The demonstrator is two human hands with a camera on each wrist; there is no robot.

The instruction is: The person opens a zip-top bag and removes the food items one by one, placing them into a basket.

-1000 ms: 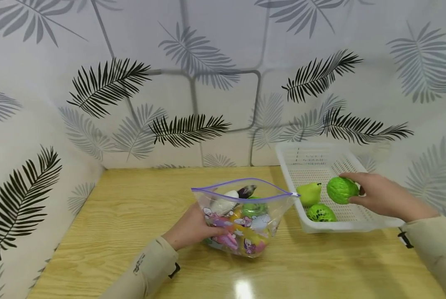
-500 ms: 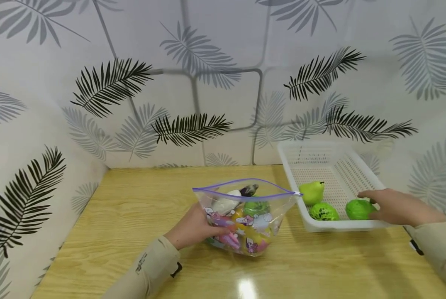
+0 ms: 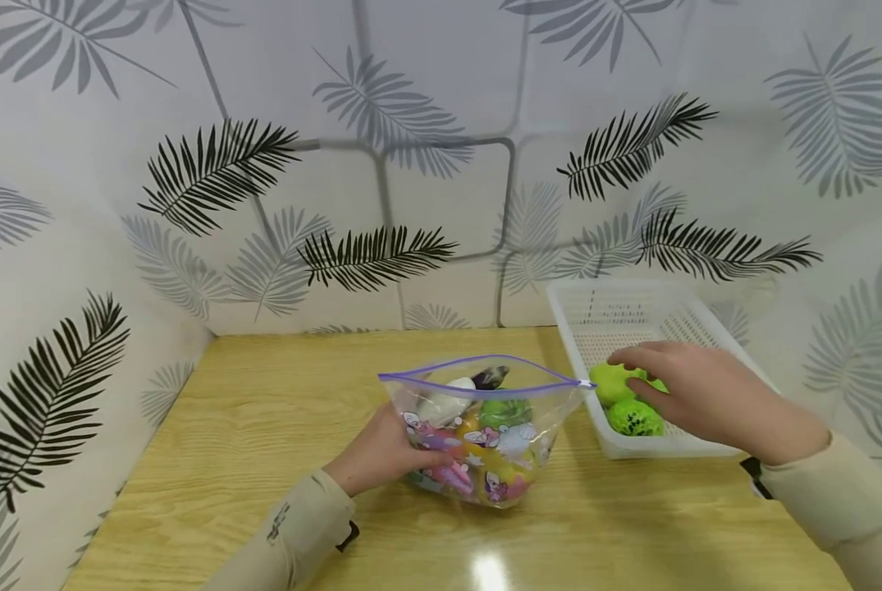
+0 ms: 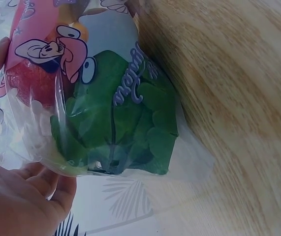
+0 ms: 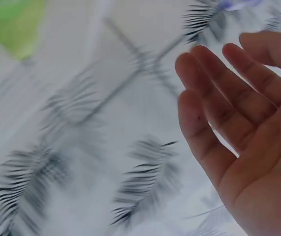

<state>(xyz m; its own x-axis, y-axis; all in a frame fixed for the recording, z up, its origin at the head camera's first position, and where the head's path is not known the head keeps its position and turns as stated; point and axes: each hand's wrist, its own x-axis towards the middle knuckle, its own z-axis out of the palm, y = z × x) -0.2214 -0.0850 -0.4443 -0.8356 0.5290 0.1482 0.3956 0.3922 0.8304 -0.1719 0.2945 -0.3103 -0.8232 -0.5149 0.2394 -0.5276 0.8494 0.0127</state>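
My left hand (image 3: 383,450) grips the left side of a clear zip bag (image 3: 477,484), thumb in front. The bag's purple-edged mouth gapes open; a white-and-purple eggplant (image 3: 491,377), a green pepper-like piece (image 3: 505,412) and other toy produce fill it. In the left wrist view, dark green leaves (image 4: 115,118) press against the plastic. My right hand (image 3: 714,394) hovers over the white basket (image 3: 569,328), its palm holding nothing in the right wrist view (image 5: 258,128). Its fingertips are right by a green pear (image 3: 610,384); a speckled green ball (image 3: 635,419) lies below.
The basket stands at the right of the wooden table (image 3: 278,386), against a leaf-patterned wall covering (image 3: 441,197). The right hand hides part of the basket's inside. The bag stands left of the basket.
A second ago my right hand held a green, wrinkled ball; it lowered this into the basket's front and let go. Now the hand has moved left toward the pear. The left hand stays on the bag.
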